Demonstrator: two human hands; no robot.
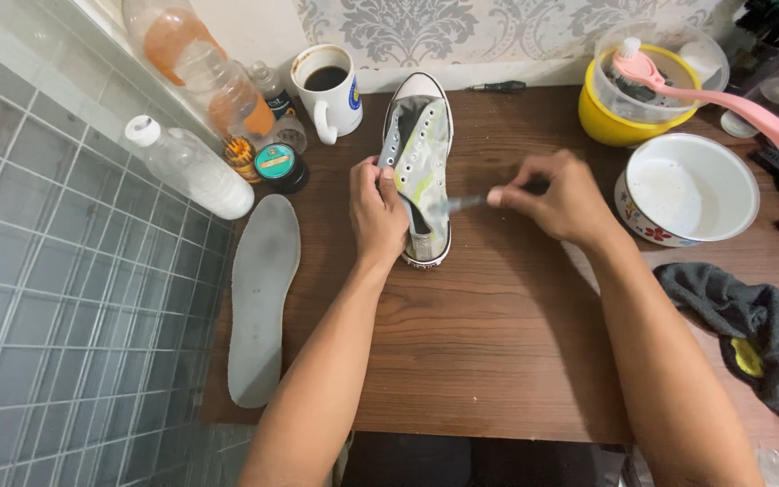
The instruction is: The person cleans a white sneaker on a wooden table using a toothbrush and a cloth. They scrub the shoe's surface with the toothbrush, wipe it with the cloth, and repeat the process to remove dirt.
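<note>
Brown wooden counter (pixel 498 343) beside a grey tiled wall. A white sneaker (pixel 419 153) lies mid-counter; the left hand (pixel 377 212) pinches its eyelet edge, and the right hand (pixel 565 198), closed on a thin brush (pixel 462 204), scrubs the interior. Judged step: inside cleaning; next calls for steady bracing. Insole (pixel 261 298) left of sneaker.

Before me is a dark brown wooden table (pixel 498 361). A white sneaker (pixel 419 144) stands near its far edge. To the left of the sneaker lie a grey insole (pixel 261 298), a round tin (pixel 278 165) and a white mug (pixel 331 90). To its right stand a yellow bowl (pixel 608 122) and a white enamel bowl (pixel 689 189), and nearer to me than that, a dark cloth (pixel 759 334).
</note>
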